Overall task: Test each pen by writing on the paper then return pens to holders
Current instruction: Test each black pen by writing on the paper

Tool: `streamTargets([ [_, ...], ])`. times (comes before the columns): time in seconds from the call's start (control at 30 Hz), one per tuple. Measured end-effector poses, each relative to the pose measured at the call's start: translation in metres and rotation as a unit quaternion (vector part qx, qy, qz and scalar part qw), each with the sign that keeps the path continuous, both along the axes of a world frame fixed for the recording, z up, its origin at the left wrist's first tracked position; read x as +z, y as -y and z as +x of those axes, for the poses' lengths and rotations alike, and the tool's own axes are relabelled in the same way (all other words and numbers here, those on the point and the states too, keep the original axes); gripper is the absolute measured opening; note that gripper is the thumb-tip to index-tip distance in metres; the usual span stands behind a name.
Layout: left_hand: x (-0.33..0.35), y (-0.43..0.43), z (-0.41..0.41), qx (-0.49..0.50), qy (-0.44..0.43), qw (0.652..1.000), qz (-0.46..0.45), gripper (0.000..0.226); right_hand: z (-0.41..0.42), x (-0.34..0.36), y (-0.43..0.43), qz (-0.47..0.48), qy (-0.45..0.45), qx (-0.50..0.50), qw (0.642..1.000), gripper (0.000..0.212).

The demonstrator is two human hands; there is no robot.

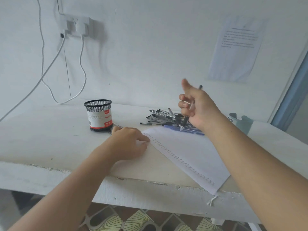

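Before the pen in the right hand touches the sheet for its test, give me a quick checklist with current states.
1. Pen gripped in right hand: ok.
2. Tip pointing down, above the paper's far edge: ok.
3. Left hand steadying the paper at its left edge: ok.
4. Blank space right of the row of test marks: ok.
5. Mesh holder upright, within reach: ok.
6. Tip extended, ready to write: cannot tell.
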State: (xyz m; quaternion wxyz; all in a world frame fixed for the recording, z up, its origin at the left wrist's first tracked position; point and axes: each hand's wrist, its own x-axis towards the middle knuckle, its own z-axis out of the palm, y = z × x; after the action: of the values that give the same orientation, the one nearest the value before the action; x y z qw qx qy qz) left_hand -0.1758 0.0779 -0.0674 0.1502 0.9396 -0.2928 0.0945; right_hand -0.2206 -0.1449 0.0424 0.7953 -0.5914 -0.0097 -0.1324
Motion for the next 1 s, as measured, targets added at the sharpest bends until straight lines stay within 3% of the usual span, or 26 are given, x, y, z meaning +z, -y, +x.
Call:
streamTargets([
  [0.07, 0.015, -0.004, 0.007, -0.014, -0.034, 0.998, 0.042, 0.03, 0.008, -0.001, -0.005, -0.013, -0.027, -0.022, 0.999, 0.016],
  [0.1, 0.023, -0.006, 0.012, -0.02, -0.049, 0.997, 0.059, 0.029, 0.012, -0.002, -0.007, -0.022, -0.044, -0.014, 0.999, 0.024],
  [0.2, 0.039, -0.008, 0.027, -0.026, -0.091, 0.993, 0.065, 0.049, 0.027, -0.003, -0.012, -0.135, -0.128, 0.057, 0.981, 0.079],
  [0.27, 0.039, -0.008, 0.039, -0.033, -0.092, 0.994, 0.047, 0.06, 0.042, -0.008, -0.011, -0.209, -0.176, 0.065, 0.96, 0.098],
  [0.33, 0.034, -0.011, 0.05, -0.038, -0.079, 0.996, 0.022, 0.061, 0.057, -0.013, -0.011, -0.199, -0.185, 0.076, 0.959, 0.09],
  [0.4, 0.027, -0.011, 0.054, -0.041, -0.062, 0.997, 0.006, 0.06, 0.07, -0.02, -0.013, -0.18, -0.173, 0.1, 0.963, 0.059],
  [0.47, 0.023, -0.009, 0.054, -0.046, -0.041, 0.998, 0.002, 0.055, 0.084, -0.03, -0.014, -0.238, -0.152, 0.086, 0.956, 0.019],
  [0.5, 0.022, -0.008, 0.054, -0.05, -0.033, 0.998, -0.002, 0.052, 0.09, -0.037, -0.016, -0.283, -0.138, 0.069, 0.946, 0.014],
  [0.73, 0.017, -0.008, 0.06, -0.073, -0.021, 0.997, -0.02, 0.043, 0.105, -0.087, -0.026, -0.446, -0.044, -0.02, 0.893, 0.027],
  [1.0, 0.016, -0.011, 0.064, -0.065, -0.048, 0.996, -0.036, 0.044, 0.111, -0.098, -0.023, -0.436, -0.042, -0.02, 0.899, 0.034],
])
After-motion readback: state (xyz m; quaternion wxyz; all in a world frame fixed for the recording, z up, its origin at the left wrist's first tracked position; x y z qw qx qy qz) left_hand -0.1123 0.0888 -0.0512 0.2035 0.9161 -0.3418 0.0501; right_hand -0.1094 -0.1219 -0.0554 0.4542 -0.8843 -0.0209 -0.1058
